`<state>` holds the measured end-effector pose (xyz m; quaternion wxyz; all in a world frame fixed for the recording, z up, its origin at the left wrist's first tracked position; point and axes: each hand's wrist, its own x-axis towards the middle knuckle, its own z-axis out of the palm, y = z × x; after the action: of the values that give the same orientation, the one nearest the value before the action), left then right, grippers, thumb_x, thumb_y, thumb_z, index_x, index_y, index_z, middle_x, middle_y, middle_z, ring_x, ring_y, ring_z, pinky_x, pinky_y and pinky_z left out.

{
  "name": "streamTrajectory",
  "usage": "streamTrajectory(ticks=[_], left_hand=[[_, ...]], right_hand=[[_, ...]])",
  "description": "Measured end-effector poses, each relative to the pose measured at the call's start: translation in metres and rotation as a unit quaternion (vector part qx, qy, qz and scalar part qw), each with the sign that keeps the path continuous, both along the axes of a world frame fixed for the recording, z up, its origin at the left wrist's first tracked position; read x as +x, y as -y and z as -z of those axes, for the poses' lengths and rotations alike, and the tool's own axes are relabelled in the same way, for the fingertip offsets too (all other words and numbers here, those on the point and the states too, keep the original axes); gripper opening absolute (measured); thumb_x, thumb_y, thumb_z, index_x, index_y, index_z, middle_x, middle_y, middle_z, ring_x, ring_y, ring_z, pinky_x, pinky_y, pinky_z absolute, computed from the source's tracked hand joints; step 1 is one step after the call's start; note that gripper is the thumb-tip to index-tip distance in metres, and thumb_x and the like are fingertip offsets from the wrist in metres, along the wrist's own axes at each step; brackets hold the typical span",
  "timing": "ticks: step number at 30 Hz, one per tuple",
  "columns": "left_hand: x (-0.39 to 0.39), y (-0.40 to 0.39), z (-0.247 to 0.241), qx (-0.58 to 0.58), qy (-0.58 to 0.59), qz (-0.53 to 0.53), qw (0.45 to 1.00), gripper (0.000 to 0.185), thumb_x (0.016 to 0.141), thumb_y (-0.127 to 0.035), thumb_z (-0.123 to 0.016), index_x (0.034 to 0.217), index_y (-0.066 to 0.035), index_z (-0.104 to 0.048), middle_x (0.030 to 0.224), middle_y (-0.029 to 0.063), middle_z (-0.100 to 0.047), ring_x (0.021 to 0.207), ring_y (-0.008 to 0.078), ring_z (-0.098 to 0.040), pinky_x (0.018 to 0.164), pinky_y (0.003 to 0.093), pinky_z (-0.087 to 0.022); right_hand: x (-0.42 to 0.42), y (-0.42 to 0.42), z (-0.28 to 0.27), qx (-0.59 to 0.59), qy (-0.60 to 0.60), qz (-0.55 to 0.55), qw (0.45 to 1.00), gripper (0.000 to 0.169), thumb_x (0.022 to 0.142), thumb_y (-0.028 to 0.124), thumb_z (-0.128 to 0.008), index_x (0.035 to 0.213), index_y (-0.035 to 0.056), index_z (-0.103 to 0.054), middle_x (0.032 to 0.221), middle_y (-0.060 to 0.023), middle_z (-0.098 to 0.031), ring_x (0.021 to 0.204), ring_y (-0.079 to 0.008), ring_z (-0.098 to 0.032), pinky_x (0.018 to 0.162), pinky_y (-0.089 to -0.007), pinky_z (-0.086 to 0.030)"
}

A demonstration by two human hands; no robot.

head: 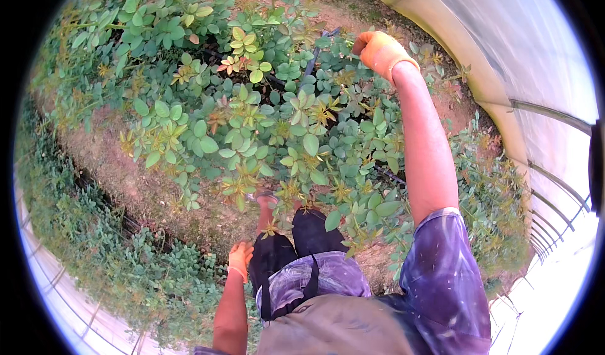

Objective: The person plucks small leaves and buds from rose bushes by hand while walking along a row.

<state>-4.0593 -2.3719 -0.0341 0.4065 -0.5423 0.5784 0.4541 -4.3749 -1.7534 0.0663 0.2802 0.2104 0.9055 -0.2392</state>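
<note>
My right hand, in an orange work glove, reaches out over the far side of a row of leafy rose bushes. Its fingers are curled at a leafy stem tip; whether they grip it cannot be made out. My left hand, in a similar orange glove, hangs low beside my dark trousers, its bare-looking fingertips bent loosely. Nothing clear shows in it. Young reddish leaves and yellow-green shoots stand up among the green foliage between my hands.
A dark pipe runs among the bushes. Bare soil forms a path on the left, with another plant row beyond. On the right curves the plastic-film greenhouse wall with metal hoops.
</note>
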Motion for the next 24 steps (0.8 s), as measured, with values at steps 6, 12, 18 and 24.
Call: streamTrajectory(ticks=[6, 12, 18, 24], left_hand=[[0.017, -0.003, 0.001, -0.010, 0.002, 0.000, 1.000, 0.025, 0.092, -0.028, -0.057, 0.113, -0.016, -0.059, 0.107, 0.0036, -0.068, 0.091, 0.0166, -0.065, 0.076, 0.0320, -0.047], [0.029, -0.005, -0.002, -0.020, 0.023, -0.012, 0.999, 0.031, 0.093, -0.026, -0.055, 0.119, -0.010, -0.053, 0.114, 0.0093, -0.064, 0.103, 0.0236, -0.062, 0.085, 0.0360, -0.046], [0.045, 0.010, 0.026, 0.005, 0.013, -0.001, 1.000, 0.031, 0.091, -0.022, -0.056, 0.118, -0.006, -0.053, 0.113, 0.0135, -0.063, 0.103, 0.0262, -0.061, 0.085, 0.0353, -0.048], [0.069, 0.030, 0.045, -0.004, -0.022, -0.086, 0.996, 0.029, 0.091, -0.026, -0.058, 0.114, -0.009, -0.060, 0.103, 0.0044, -0.069, 0.085, 0.0154, -0.065, 0.072, 0.0291, -0.048]], right_hand=[[0.012, -0.019, 0.111, -0.055, 0.206, 0.041, 0.976, 0.023, 0.083, 0.021, -0.061, 0.093, 0.0014, -0.066, 0.101, -0.0094, -0.069, 0.089, -0.0271, -0.067, 0.077, -0.0368, -0.052], [0.045, -0.018, 0.182, -0.175, 0.224, -0.113, 0.952, 0.024, 0.084, 0.024, -0.066, 0.101, 0.0084, -0.063, 0.084, -0.0032, -0.064, 0.075, -0.0204, -0.063, 0.069, -0.0373, -0.054], [0.113, -0.037, 0.268, -0.330, 0.141, 0.469, 0.807, 0.022, 0.091, 0.026, -0.058, 0.104, 0.0082, -0.062, 0.093, -0.0081, -0.064, 0.077, -0.0255, -0.060, 0.066, -0.0449, -0.050], [0.092, -0.049, 0.208, -0.190, 0.023, 0.149, 0.970, 0.029, 0.089, 0.020, -0.061, 0.111, 0.0008, -0.061, 0.095, -0.0038, -0.066, 0.079, -0.0152, -0.056, 0.076, -0.0285, -0.045]])
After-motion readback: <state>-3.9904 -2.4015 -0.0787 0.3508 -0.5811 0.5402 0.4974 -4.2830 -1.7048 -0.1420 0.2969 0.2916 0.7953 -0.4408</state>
